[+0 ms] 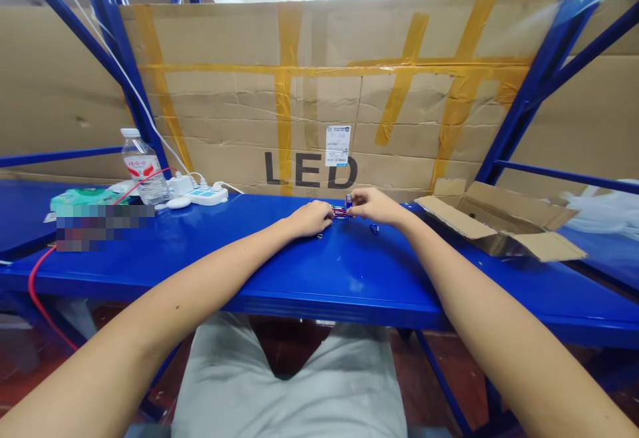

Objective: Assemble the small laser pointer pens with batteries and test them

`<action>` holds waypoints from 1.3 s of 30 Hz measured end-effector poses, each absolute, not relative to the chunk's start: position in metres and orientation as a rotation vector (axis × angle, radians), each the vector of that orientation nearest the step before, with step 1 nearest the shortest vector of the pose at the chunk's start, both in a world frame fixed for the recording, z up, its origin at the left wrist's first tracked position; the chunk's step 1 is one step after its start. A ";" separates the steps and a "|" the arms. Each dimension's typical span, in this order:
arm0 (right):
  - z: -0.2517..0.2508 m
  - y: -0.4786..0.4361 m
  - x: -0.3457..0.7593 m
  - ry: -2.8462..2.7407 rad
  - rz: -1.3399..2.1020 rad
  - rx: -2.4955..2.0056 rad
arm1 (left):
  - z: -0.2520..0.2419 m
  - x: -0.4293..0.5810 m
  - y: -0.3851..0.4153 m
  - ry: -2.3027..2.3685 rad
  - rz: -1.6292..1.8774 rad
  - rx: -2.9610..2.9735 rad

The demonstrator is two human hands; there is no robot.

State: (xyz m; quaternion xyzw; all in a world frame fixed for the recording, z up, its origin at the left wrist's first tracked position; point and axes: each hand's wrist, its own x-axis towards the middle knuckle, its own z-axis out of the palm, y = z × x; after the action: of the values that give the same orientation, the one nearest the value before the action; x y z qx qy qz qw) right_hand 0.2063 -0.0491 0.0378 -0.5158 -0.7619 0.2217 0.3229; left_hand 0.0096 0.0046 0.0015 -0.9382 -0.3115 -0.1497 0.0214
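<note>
On the blue table (pixel 319 278), my left hand (pixel 313 218) rests with its fingers closed on the left end of a small shiny red and blue object (pixel 340 212). Against the right end of that object, my right hand (pixel 368 205) pinches a small blue piece (pixel 349 202) held upright. A small blue clip-like part (pixel 374 229) lies on the table just below my right hand. Near my left fingertips lies a tiny metallic piece (pixel 320 235). The fine shapes of these objects are too small to tell.
An open cardboard box (pixel 492 218) sits at the right. To the left stand a water bottle (pixel 144 170), a white power strip (pixel 208 195) and a green packet (pixel 82 199), with a red cable (pixel 32 285). A large cardboard sheet (pixel 234 105) stands behind, between blue posts.
</note>
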 end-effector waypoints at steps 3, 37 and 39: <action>0.036 -0.046 0.208 -2.011 0.605 -1.360 | 0.002 0.007 0.004 -0.961 -0.456 -2.949; 0.007 -0.048 0.180 -2.106 0.733 -1.238 | 0.018 -0.029 -0.008 -1.090 -0.283 -3.090; 0.007 -0.048 0.179 -2.113 0.723 -1.238 | 0.019 -0.030 -0.008 -1.028 -0.376 -3.096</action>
State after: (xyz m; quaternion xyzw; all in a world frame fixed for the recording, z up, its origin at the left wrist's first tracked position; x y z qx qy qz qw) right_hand 0.1794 -0.0482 0.0068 -0.4639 -0.7921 0.2709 0.2898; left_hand -0.0296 -0.0083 0.0186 -0.9404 -0.3124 -0.1141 -0.0710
